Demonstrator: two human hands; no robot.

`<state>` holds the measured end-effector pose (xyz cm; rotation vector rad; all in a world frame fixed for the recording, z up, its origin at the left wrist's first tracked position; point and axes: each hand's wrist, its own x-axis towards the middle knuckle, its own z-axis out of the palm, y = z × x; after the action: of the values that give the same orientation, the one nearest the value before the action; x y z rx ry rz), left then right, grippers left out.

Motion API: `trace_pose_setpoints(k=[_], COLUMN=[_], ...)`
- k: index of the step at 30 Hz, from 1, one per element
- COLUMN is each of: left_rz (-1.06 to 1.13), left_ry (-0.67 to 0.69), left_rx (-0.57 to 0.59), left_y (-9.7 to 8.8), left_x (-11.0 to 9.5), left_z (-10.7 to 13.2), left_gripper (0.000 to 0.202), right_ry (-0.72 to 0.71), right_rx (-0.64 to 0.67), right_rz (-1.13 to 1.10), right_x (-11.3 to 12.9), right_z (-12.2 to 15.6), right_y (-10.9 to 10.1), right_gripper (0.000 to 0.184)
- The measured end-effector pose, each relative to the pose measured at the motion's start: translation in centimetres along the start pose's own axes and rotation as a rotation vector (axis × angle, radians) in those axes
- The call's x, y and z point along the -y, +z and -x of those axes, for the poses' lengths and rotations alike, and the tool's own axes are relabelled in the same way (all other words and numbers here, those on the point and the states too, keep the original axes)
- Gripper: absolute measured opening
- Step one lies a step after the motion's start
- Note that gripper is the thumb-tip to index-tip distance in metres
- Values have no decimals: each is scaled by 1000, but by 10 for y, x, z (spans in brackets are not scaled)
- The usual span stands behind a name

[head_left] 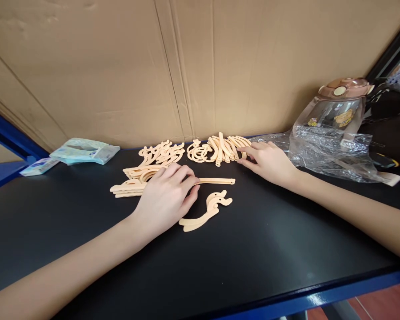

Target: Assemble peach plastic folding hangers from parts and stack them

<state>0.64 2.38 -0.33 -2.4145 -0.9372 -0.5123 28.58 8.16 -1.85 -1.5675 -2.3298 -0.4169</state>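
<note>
My left hand (pixel 168 193) is above the table with thumb and fingers pinched at the near end of a long thin tan strip (pixel 218 181), which points right. Beneath and left of that hand lie stacked flat tan pieces (pixel 126 187), partly covered by it. Just in front of it rest two curved, hook-ended pieces (pixel 203 218), one overlapping the other. My right hand (pixel 270 161) reaches to the right edge of a pile of curved tan strips (pixel 222 150); its thumb and forefinger close around the end of a curved strip (pixel 242 154).
Another heap of tan pieces (pixel 162 152) lies at the back, beside ring-like curved pieces (pixel 199 152). Tissue packs (pixel 86 151) sit at back left. A clear bottle (pixel 340 106) and crumpled plastic bag (pixel 330 153) stand at right. Cardboard (pixel 120 66) walls the back of the black table (pixel 270 249).
</note>
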Motion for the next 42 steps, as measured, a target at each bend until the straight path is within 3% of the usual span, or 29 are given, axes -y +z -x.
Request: trace_pose_setpoints(k=[9, 16, 23, 34, 42], left_rz=[18, 58, 97, 115, 107], left_ry=[0, 23, -12, -31, -44], left_rx=[19, 31, 46, 59, 33], left_y=[8, 10, 11, 12, 11], left_x=[-8, -9, -9, -9, -10], left_z=[3, 3, 3, 3, 2], left_gripper=[22, 20, 20, 21, 21], right_ry=[17, 64, 154, -3, -52], right_rx=[13, 100, 205, 142, 128], right_rz=[-72, 13, 17, 128, 231], right_x=[1, 8, 12, 23, 36], right_z=[-7, -39, -66, -65, -59], right_y=[-9, -13, -10, -9, -11], right_gripper=[32, 27, 40, 25, 28])
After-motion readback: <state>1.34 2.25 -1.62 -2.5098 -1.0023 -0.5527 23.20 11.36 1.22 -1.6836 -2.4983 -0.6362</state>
